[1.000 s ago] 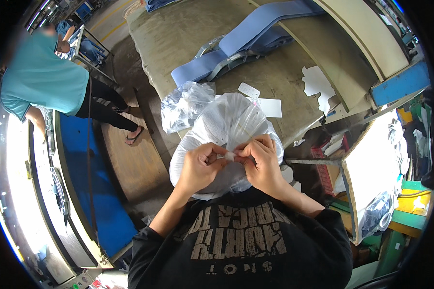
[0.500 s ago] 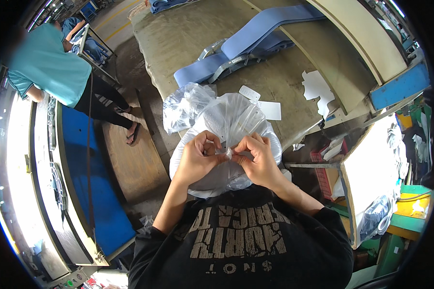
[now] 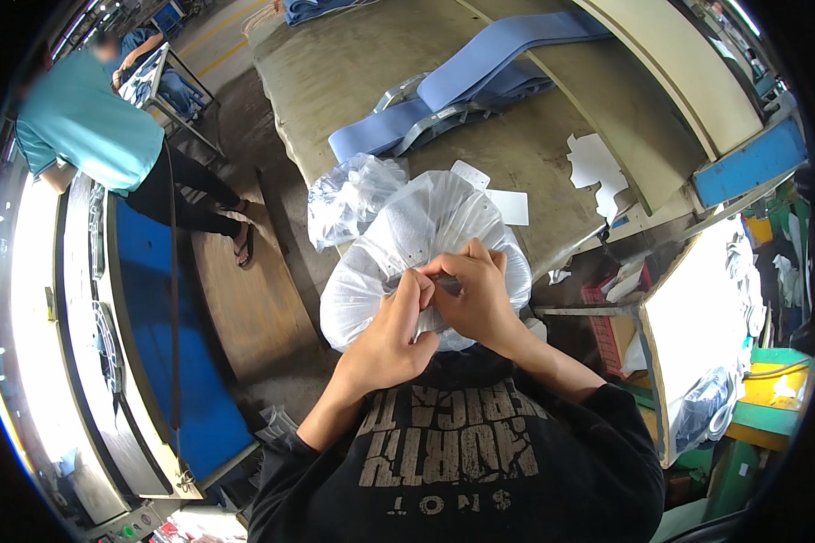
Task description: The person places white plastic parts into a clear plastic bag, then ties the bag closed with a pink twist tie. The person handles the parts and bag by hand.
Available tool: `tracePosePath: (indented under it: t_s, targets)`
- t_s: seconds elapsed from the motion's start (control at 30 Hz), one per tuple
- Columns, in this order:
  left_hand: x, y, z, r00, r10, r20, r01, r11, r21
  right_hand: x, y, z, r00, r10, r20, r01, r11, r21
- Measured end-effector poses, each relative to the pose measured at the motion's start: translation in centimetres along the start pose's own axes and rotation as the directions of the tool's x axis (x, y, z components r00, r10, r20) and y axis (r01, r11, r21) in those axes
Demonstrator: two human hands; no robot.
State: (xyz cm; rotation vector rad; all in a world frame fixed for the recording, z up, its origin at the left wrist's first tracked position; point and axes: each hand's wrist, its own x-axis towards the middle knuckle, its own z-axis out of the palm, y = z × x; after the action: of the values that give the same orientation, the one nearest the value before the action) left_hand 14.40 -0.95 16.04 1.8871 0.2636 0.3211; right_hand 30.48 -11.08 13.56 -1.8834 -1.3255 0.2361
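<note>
Plastic bag: right here, this big, whitish, see-through one, plump and full, sits close in front of the wearer's chest at the near edge of the table, creases running in toward the hands.
Left hand: curled tight, this one, fingers folded down on the bag's gathered top, knuckles up against the other hand's fingers.
Right hand: thumb and forefinger bent into a pinch, also closed on the gathered film; the exact spot gripped is hidden under the fingers.
Shirt lettering: big, pale, cracked-looking capitals across the black shirt, upside down from up here, a smaller line of characters below them.
Tag and card: just past the bag, a white tag and a white card lie near each other; any print is too small to make out.
Neighbour: a smaller clear bag, crumpled, is right up beside the big one, on its left.
Table: across the dull olive top, a wide blue band lies in folds; a ragged white scrap lies off to the right.
Far left: a person in a teal top stands at a wooden board, in flip-flops.
</note>
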Motion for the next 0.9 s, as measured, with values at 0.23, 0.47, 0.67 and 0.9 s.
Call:
tracePosePath:
  t_s: [0.23,0.47,0.67,0.9]
  targets:
    - [0.6,0.3,0.2,0.984,-0.114,-0.136,0.07,0.954,-0.29,-0.2,0.0,-0.2,0.989,-0.142,0.026,0.143,0.988,-0.048]
    - [0.9,0.8,-0.3,0.988,-0.14,-0.061,0.134,0.987,-0.095,-0.5,0.1,0.1,0.97,-0.235,0.057,0.241,0.959,-0.148]
    - [0.7,0.2,-1.3,0.963,0.149,-0.225,-0.186,0.971,-0.152,-0.3,0.0,0.4,0.98,-0.197,0.01,0.197,0.975,-0.102]
    - [1.1,-1.2,-0.9,0.968,-0.034,-0.25,0.07,0.988,0.137,0.1,0.5,-0.3,0.996,-0.045,0.075,0.034,0.989,0.142]
